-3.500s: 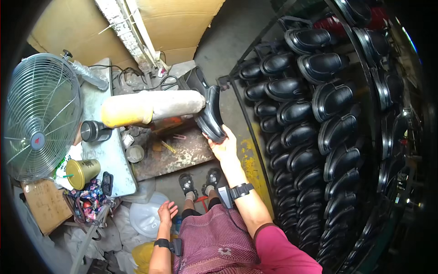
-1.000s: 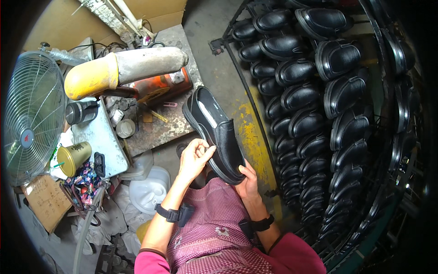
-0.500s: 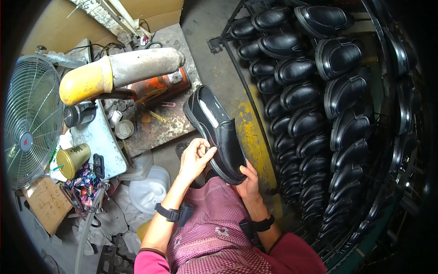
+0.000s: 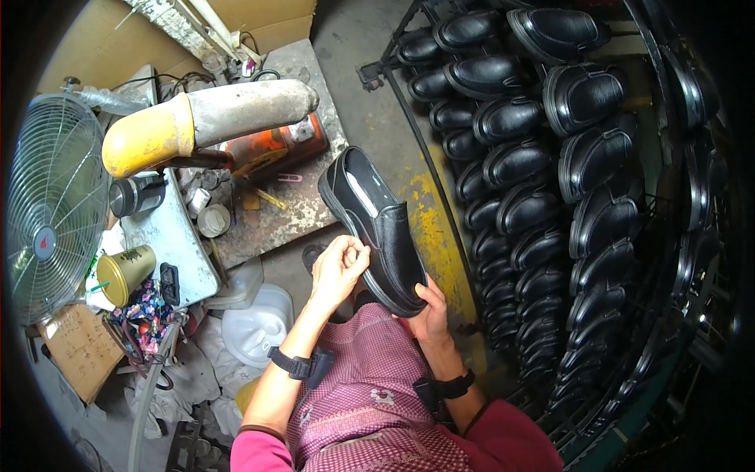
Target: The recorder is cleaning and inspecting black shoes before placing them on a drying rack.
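Note:
A black leather slip-on shoe [image 4: 391, 250] is held tilted in front of my body, its toe toward me and its opening away. Inside the opening shows a pale strip along the insole. My right hand [image 4: 429, 311] grips the toe, with the thumb on the upper's edge and the fingers partly hidden beneath. At the shoe's left side, by the seam between sole and upper, my left hand [image 4: 340, 269] is closed in a pinch with its fingers curled. Whatever it pinches, if anything, is too small to make out.
On the right, a rack [image 4: 431, 161] bears rows of black shoes [image 4: 515, 165]. To the left stand a fan [image 4: 51, 212], a stained worktable [image 4: 295, 216] with a yellow-and-grey machine arm [image 4: 212, 118], a gold cup [image 4: 122, 279] and a clear plastic container [image 4: 258, 326].
My left fingers have curled in and drawn slightly back from the shoe's upper. The shoe has shifted very little, and my right hand keeps its grip on the toe.

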`<state>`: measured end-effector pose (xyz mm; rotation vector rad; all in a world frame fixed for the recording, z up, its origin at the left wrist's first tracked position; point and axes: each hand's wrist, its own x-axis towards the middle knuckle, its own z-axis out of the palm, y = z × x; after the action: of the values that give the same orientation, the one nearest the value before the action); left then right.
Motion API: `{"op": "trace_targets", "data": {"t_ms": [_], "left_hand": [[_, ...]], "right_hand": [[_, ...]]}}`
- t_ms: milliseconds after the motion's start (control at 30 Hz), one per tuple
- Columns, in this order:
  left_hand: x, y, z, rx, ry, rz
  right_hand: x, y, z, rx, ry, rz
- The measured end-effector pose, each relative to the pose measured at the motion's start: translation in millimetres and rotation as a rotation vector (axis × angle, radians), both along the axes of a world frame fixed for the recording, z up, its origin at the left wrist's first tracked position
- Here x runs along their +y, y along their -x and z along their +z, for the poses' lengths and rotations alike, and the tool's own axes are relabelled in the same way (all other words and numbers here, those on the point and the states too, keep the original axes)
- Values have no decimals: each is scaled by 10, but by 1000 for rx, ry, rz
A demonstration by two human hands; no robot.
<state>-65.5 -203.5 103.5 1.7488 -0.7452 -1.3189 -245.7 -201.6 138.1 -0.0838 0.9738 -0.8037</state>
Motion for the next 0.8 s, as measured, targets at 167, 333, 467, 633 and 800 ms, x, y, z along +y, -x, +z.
{"op": "trace_targets", "data": {"t_ms": [167, 333, 467, 633, 800], "left_hand": [[-3, -7, 50, -94, 12, -63], [-38, 15, 118, -113, -6, -17], [-15, -13, 108, -143, 12, -87], [-6, 30, 45, -115, 39, -46], [-2, 19, 70, -144, 34, -90]], "right_hand": [[-1, 7, 12, 8, 25, 0], [1, -1, 24, 14, 6, -2], [11, 16, 14, 27, 34, 3], [15, 38, 3, 13, 26, 10], [24, 21, 24, 60, 26, -8]]}}
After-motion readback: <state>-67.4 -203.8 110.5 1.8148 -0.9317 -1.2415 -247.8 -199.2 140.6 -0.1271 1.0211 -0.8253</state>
